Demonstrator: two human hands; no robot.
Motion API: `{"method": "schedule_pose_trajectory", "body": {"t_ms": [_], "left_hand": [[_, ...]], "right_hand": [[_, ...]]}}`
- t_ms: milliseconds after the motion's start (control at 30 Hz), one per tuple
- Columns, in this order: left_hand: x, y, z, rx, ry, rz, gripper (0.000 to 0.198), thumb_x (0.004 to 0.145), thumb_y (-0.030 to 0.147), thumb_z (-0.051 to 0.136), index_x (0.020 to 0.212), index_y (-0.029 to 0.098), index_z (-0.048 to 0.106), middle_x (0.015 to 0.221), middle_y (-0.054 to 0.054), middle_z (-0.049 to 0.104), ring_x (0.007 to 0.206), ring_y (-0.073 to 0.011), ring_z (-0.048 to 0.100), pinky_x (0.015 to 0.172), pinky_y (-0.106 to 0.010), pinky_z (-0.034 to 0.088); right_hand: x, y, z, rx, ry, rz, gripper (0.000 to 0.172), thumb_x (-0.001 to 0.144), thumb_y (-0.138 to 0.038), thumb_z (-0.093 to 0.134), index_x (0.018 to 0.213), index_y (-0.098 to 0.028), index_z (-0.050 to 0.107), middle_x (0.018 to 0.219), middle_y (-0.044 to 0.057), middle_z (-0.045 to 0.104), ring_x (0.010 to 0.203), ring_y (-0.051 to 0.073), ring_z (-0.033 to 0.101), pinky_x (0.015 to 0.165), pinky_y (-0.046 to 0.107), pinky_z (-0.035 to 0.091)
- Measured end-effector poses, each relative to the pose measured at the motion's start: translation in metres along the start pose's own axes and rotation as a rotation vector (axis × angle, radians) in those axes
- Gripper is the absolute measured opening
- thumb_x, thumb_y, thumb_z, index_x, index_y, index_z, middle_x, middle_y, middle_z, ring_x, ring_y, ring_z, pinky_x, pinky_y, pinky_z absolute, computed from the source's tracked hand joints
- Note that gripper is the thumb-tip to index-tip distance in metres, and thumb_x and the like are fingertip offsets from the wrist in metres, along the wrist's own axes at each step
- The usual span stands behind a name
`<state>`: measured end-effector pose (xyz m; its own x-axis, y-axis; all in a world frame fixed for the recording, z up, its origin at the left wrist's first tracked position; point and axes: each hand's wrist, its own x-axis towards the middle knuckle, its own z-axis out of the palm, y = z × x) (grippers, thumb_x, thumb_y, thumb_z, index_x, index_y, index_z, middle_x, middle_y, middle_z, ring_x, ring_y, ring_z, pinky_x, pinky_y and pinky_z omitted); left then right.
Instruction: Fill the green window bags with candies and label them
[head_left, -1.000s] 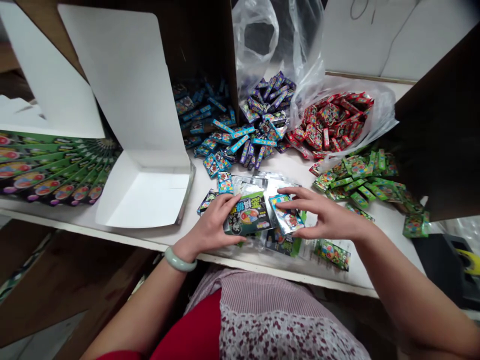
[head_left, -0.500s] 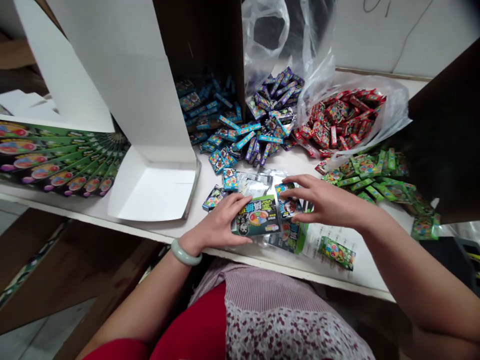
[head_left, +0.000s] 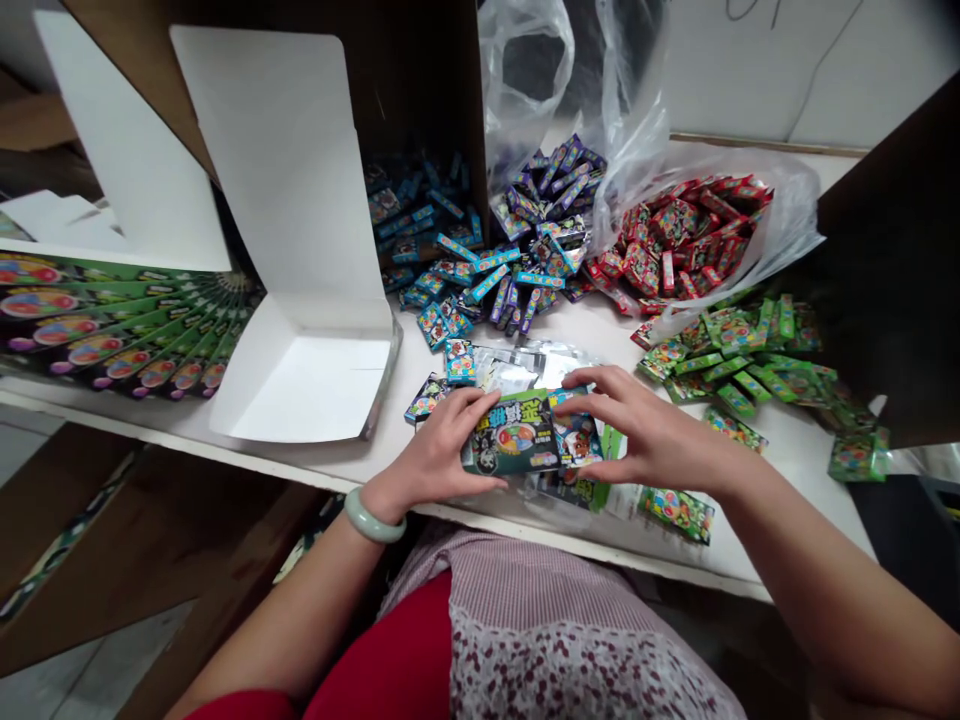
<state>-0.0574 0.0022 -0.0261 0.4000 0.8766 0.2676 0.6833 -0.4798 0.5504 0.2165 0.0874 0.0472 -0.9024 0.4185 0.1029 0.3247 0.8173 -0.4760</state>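
My left hand (head_left: 439,450), with a pale green bangle (head_left: 375,517) on its wrist, grips the left side of a flat green-and-black printed pack (head_left: 510,432). My right hand (head_left: 649,430) holds a small blue printed packet (head_left: 576,438) against that pack's right edge. Beneath both hands lie clear plastic sleeves (head_left: 514,367) and a green-edged pack (head_left: 570,490), partly hidden. Two loose blue boxes (head_left: 460,361) (head_left: 426,397) sit just beyond my left fingers.
Heaped on the white shelf (head_left: 795,480) are blue boxes (head_left: 427,250), purple boxes (head_left: 540,220), red boxes in a plastic bag (head_left: 682,240) and green packets (head_left: 739,350). An open white carton (head_left: 300,385) stands left, beside fanned printed green cards (head_left: 112,330). A dark panel (head_left: 892,280) rises right.
My hands have drawn closer together, and the blue packet now overlaps the right edge of the green-and-black pack. The view has shifted slightly.
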Motion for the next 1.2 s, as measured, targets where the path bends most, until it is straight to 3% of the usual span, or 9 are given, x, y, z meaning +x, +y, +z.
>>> {"method": "schedule_pose_trajectory", "body": {"t_ms": [167,300,400,467,567,667,767,900,1200], "left_hand": [[0.0,0.003,0.006,0.01,0.038,-0.036,0.101,0.066,0.054,0.077,0.146,0.019,0.027,0.13,-0.017,0.044,0.121,-0.0353,0.045,0.102,-0.054,0.041],[0.001,0.008,0.008,0.069,0.115,-0.111,0.097,0.065,0.049,0.079,0.143,0.017,0.03,0.13,-0.017,0.045,0.121,-0.0355,0.045,0.104,-0.054,0.039],[0.002,0.016,0.007,0.104,0.177,-0.134,0.096,0.062,0.046,0.081,0.14,0.018,0.032,0.129,-0.017,0.048,0.118,-0.0366,0.047,0.102,-0.057,0.038],[0.005,0.022,0.005,0.074,0.208,-0.168,0.097,0.06,0.051,0.082,0.138,0.019,0.034,0.127,-0.016,0.05,0.115,-0.0371,0.048,0.1,-0.058,0.039],[0.012,0.03,0.003,-0.154,0.235,-0.236,0.071,0.074,0.047,0.074,0.131,0.021,0.041,0.123,-0.013,0.054,0.114,-0.0319,0.052,0.099,-0.053,0.042],[0.021,0.038,0.011,-0.539,0.288,-0.32,0.04,0.089,0.03,0.059,0.126,0.024,0.045,0.116,-0.009,0.057,0.107,-0.0233,0.058,0.095,-0.043,0.049],[0.023,0.046,0.031,-0.844,0.32,-0.382,0.048,0.085,0.023,0.062,0.129,0.025,0.042,0.109,-0.006,0.057,0.098,-0.0202,0.062,0.086,-0.038,0.054],[0.013,0.054,0.057,-1.012,0.357,-0.419,0.056,0.082,0.021,0.065,0.132,0.027,0.04,0.108,-0.005,0.054,0.09,-0.017,0.063,0.081,-0.033,0.056],[-0.015,0.053,0.053,-1.071,0.207,-0.407,0.069,0.085,0.026,0.063,0.144,0.034,0.028,0.122,-0.007,0.055,0.094,-0.0175,0.064,0.084,-0.037,0.057]], "right_hand": [[0.003,0.005,0.015,0.168,0.107,0.061,0.075,0.074,-0.045,0.075,0.136,-0.024,0.039,0.141,0.015,0.04,0.133,0.029,0.039,0.109,0.05,0.037],[0.0,-0.003,0.038,0.254,0.344,0.304,0.051,0.08,-0.046,0.069,0.124,-0.028,0.05,0.141,0.013,0.039,0.135,0.03,0.037,0.109,0.054,0.036],[0.001,-0.014,0.055,0.362,0.372,0.427,0.046,0.081,-0.039,0.069,0.124,-0.03,0.054,0.142,0.011,0.039,0.134,0.03,0.039,0.104,0.052,0.042],[0.004,-0.018,0.061,0.525,0.392,0.472,0.046,0.083,-0.035,0.066,0.126,-0.03,0.052,0.136,0.01,0.046,0.121,0.027,0.052,0.092,0.046,0.053],[0.01,-0.017,0.06,0.724,0.465,0.461,0.034,0.087,-0.029,0.058,0.12,-0.028,0.056,0.114,0.007,0.061,0.09,0.019,0.064,0.075,0.036,0.058],[0.013,-0.013,0.049,0.648,0.564,0.416,0.028,0.088,-0.027,0.056,0.116,-0.027,0.061,0.111,0.006,0.062,0.093,0.019,0.063,0.075,0.034,0.055],[0.011,-0.011,0.042,0.456,0.542,0.4,0.031,0.087,-0.029,0.06,0.118,-0.029,0.061,0.11,0.007,0.06,0.103,0.022,0.059,0.08,0.038,0.053],[0.006,-0.007,0.046,0.327,0.462,0.342,0.026,0.088,-0.027,0.06,0.113,-0.029,0.064,0.107,0.006,0.057,0.104,0.022,0.058,0.09,0.043,0.05],[0.008,-0.012,0.045,0.359,0.225,0.245,0.016,0.086,-0.026,0.063,0.102,-0.027,0.063,0.109,0.005,0.056,0.106,0.021,0.058,0.092,0.041,0.052]]}}
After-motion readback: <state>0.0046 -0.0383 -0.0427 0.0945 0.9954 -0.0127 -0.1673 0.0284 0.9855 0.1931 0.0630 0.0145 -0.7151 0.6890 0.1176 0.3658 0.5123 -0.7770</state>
